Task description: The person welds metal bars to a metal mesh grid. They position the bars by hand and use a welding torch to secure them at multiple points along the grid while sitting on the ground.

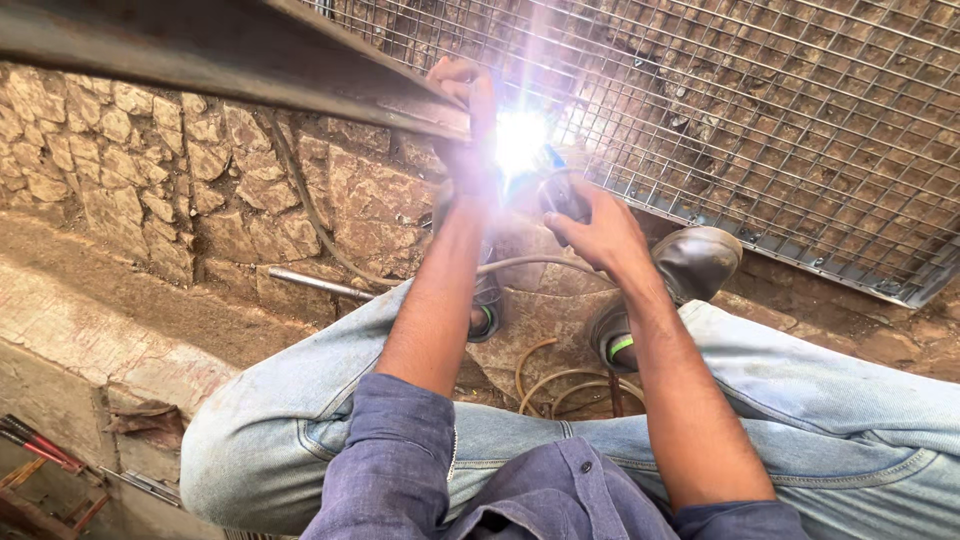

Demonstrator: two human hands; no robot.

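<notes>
Welding in hand: arc [520,140] burning at the end of the steel bar [300,70], just beside the mesh panel [760,130]. Left hand [462,90] clenched on the bar end, right beside the glare; right hand [600,230] grasping the electrode holder [562,195], tip in the arc. Best to brace both forearms, hold the bar dead steady, keep left fingers off the heat, and mind the cable [530,265] trailing near the shoes [695,262].

Both bare forearms reach forward between the bent knees. The left hand [462,85] stretches furthest, fingers curled shut. The right hand [598,232] sits nearer, fist-closed.
</notes>
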